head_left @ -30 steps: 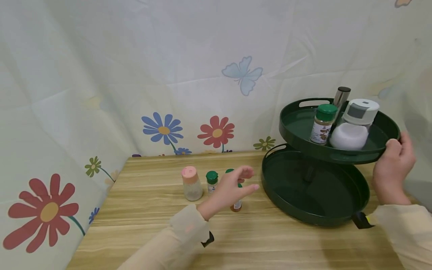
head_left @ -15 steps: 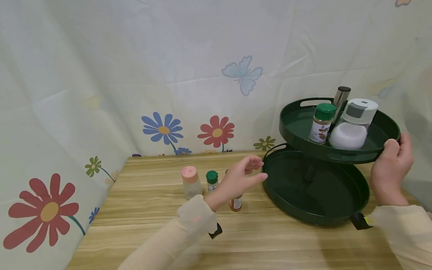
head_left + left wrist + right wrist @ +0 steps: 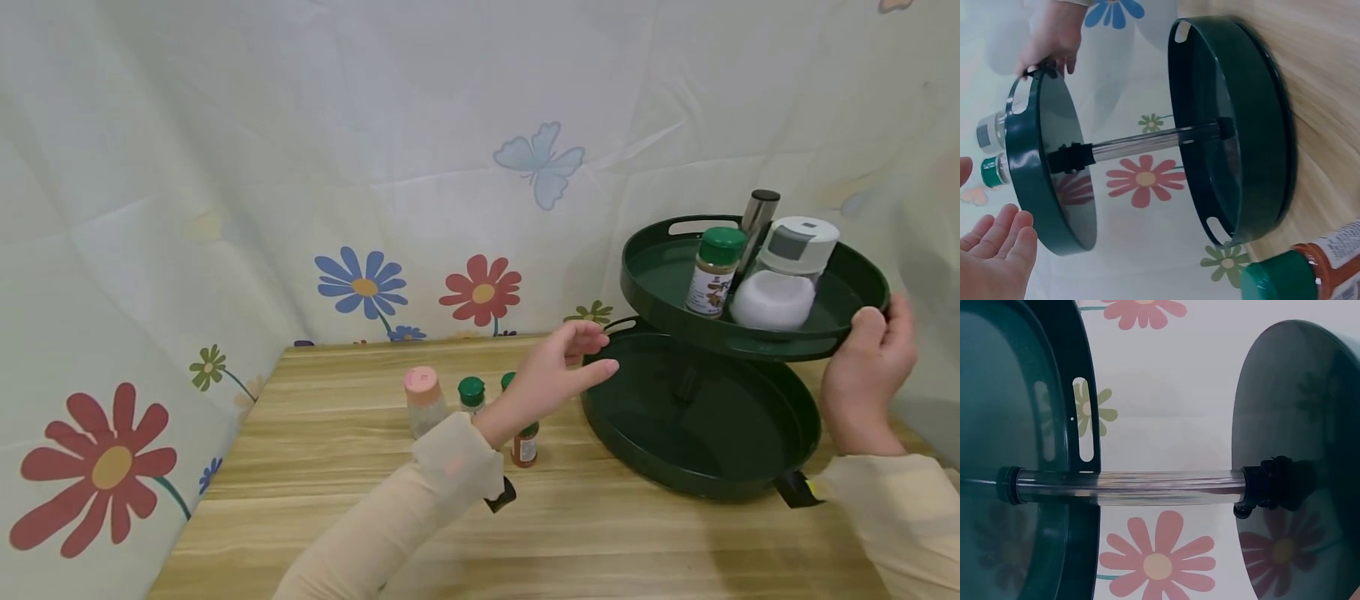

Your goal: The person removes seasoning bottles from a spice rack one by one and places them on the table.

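A dark green two-tier round rack stands at the right in the head view. My right hand [image 3: 870, 375] grips the right rim of its upper tray [image 3: 648, 292], thumb over the edge. On that tray stand a green-lidded spice jar [image 3: 711, 287] and a white-lidded seasoning jar [image 3: 787, 275] with white contents, in front of the metal post [image 3: 759, 221]. My left hand [image 3: 551, 375] holds nothing, fingers bent loosely and thumb apart, by the left edge of the lower tray [image 3: 697, 479]. In the left wrist view its fingertips [image 3: 1019, 222] overlap close to the upper tray's wall.
Left of the rack, a pink-lidded shaker [image 3: 423, 400], a green-lidded jar [image 3: 472, 393] and a small jar with reddish-brown contents [image 3: 525, 448] stand on the wooden table [image 3: 322, 467]. Another green lid [image 3: 507, 380] shows behind my left hand. A flowered curtain [image 3: 420, 183] hangs behind.
My left hand has moved right and slightly up, from over the small jars to the rack's left edge. The right hand keeps its grip on the upper tray, almost still.
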Demonstrator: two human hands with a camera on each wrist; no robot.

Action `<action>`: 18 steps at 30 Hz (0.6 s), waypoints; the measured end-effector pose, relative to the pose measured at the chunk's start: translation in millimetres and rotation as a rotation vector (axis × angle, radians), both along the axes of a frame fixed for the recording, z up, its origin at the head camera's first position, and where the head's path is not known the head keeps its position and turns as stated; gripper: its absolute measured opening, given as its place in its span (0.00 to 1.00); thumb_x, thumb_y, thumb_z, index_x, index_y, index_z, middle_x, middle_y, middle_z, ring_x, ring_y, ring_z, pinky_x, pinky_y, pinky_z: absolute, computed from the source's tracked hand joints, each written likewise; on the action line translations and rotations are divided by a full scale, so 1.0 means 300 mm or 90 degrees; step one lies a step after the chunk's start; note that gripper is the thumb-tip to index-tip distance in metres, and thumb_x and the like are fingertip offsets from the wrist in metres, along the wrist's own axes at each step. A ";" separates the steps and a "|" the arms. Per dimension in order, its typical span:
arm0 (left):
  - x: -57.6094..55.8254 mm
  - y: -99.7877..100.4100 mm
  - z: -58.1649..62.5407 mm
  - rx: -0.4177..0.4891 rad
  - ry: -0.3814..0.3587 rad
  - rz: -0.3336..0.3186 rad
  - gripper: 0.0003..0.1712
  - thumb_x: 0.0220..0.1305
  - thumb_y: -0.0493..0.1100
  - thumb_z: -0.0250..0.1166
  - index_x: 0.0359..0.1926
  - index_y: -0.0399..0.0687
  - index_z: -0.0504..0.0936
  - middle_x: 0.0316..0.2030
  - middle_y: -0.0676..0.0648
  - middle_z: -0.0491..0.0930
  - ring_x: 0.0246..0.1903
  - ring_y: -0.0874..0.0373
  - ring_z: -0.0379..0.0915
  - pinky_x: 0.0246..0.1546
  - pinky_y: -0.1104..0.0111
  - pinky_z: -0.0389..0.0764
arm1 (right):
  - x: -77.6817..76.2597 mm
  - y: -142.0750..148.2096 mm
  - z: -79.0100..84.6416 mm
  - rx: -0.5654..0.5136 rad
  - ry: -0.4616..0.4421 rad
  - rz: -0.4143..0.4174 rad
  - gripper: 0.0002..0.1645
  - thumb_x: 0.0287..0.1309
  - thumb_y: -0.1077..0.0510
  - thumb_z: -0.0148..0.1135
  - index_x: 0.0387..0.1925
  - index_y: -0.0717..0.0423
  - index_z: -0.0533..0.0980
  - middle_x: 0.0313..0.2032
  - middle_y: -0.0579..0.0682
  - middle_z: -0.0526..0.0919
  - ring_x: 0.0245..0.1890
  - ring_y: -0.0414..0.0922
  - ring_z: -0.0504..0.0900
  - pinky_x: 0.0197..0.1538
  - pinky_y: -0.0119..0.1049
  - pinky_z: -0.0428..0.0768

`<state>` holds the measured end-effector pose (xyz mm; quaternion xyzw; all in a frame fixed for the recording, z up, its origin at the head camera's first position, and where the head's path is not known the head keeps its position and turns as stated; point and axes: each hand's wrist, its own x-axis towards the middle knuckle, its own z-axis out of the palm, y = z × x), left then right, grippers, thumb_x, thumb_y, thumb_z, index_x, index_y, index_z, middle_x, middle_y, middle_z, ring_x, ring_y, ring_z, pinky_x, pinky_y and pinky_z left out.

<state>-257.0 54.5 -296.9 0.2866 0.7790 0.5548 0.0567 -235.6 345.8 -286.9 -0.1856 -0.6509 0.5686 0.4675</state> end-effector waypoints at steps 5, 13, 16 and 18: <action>-0.001 0.022 0.025 -0.009 0.008 -0.003 0.26 0.55 0.51 0.61 0.55 0.52 0.67 0.51 0.55 0.74 0.51 0.65 0.68 0.56 0.68 0.67 | -0.001 -0.001 -0.002 -0.006 0.006 -0.001 0.17 0.59 0.62 0.34 0.38 0.43 0.70 0.34 0.35 0.70 0.35 0.31 0.66 0.40 0.22 0.60; -0.015 0.056 0.044 -0.027 0.031 0.014 0.28 0.55 0.52 0.61 0.55 0.50 0.67 0.51 0.55 0.74 0.51 0.65 0.68 0.55 0.72 0.67 | 0.000 -0.004 -0.001 -0.002 0.006 -0.007 0.16 0.59 0.61 0.35 0.36 0.43 0.70 0.33 0.35 0.69 0.34 0.31 0.65 0.41 0.22 0.60; -0.020 0.066 0.045 -0.036 0.038 0.019 0.28 0.54 0.53 0.61 0.55 0.50 0.67 0.50 0.55 0.74 0.52 0.64 0.68 0.54 0.73 0.67 | 0.000 -0.006 -0.002 0.004 0.007 -0.010 0.16 0.59 0.61 0.35 0.36 0.43 0.70 0.33 0.35 0.69 0.34 0.31 0.65 0.41 0.22 0.60; -0.023 0.071 0.046 -0.037 0.040 0.020 0.27 0.54 0.52 0.61 0.54 0.51 0.67 0.50 0.55 0.74 0.52 0.64 0.68 0.55 0.72 0.66 | 0.000 -0.006 -0.003 0.006 0.007 -0.010 0.16 0.59 0.61 0.35 0.36 0.42 0.69 0.33 0.35 0.69 0.34 0.31 0.65 0.41 0.22 0.60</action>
